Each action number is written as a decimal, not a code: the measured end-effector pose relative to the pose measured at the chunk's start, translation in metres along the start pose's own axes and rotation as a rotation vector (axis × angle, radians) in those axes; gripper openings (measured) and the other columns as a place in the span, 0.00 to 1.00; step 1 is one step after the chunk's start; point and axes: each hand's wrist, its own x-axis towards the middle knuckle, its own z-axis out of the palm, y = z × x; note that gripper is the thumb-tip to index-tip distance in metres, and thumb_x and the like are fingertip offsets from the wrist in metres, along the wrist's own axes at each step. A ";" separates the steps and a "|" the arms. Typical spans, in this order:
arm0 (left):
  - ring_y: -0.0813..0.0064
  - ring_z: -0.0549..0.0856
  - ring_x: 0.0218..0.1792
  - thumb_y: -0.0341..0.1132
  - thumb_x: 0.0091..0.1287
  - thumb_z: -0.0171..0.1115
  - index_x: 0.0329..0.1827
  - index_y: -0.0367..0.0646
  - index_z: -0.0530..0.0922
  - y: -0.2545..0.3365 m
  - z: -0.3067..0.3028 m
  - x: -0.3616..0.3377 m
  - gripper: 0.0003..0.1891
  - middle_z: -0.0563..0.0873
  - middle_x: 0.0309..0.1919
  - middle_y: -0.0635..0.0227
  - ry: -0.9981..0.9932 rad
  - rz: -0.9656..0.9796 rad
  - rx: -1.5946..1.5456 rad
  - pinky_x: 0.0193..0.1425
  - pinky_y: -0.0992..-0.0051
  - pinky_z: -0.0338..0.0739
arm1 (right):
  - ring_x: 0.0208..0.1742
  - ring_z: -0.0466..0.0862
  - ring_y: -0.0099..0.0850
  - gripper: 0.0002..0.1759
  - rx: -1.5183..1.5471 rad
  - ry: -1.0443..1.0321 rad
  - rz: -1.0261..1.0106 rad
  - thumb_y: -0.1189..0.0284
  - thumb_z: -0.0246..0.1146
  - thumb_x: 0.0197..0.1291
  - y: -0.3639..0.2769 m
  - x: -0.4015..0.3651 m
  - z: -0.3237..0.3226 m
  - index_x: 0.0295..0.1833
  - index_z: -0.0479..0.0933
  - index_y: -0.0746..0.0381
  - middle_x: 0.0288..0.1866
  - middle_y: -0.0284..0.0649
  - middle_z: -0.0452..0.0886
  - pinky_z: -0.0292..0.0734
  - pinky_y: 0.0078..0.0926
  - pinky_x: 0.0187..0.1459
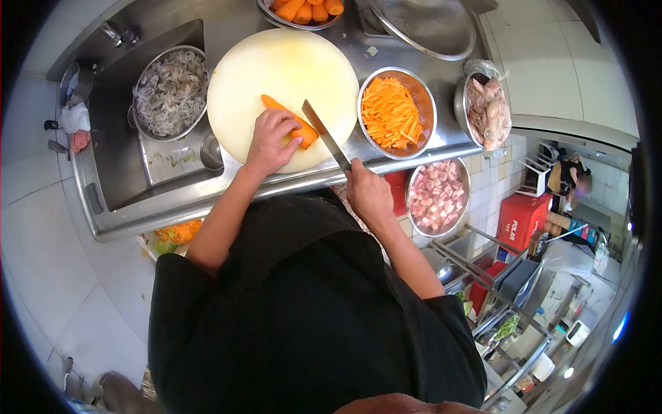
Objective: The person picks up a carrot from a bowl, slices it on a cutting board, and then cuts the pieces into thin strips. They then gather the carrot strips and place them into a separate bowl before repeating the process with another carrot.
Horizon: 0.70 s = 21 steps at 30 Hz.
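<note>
A peeled carrot [303, 132] lies slantwise on the round white cutting board [276, 62]. My left hand [272, 141] is closed over its middle, fingers curled, pressing it to the board. In my right hand [369, 192] is the handle of a knife [327, 138], wrapped by my fingers. The blade points up and left across the board's right part, just right of the carrot and apart from it. Beside the board on the right stands a metal bowl [432, 103] of thin-cut carrot strips [390, 112].
Whole carrots [303, 10] fill a bowl behind the board. In the sink [114, 165] on the left sits a pot of greyish strips [170, 92]. Raw poultry [487, 114] is in a bowl at the counter's right end. Cubed meat [437, 196] stands lower, near my right arm.
</note>
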 end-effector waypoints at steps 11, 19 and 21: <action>0.55 0.77 0.59 0.43 0.66 0.69 0.53 0.46 0.84 -0.009 0.006 -0.001 0.16 0.79 0.53 0.60 -0.059 -0.009 0.095 0.72 0.53 0.66 | 0.38 0.89 0.61 0.07 -0.061 -0.086 -0.048 0.75 0.54 0.70 -0.018 0.007 -0.026 0.48 0.73 0.66 0.33 0.61 0.87 0.83 0.61 0.42; 0.53 0.76 0.60 0.44 0.67 0.67 0.53 0.45 0.84 -0.008 0.006 -0.001 0.16 0.79 0.54 0.56 -0.066 -0.035 0.075 0.71 0.53 0.65 | 0.36 0.90 0.59 0.07 -0.139 -0.150 -0.043 0.74 0.54 0.71 -0.024 -0.002 -0.041 0.49 0.74 0.65 0.33 0.59 0.88 0.84 0.60 0.41; 0.55 0.76 0.59 0.44 0.67 0.67 0.53 0.45 0.84 -0.007 0.007 -0.001 0.16 0.79 0.53 0.59 -0.053 -0.023 0.086 0.72 0.53 0.65 | 0.35 0.90 0.58 0.07 -0.155 -0.162 -0.035 0.75 0.55 0.71 -0.025 -0.005 -0.042 0.49 0.74 0.65 0.32 0.58 0.88 0.84 0.60 0.41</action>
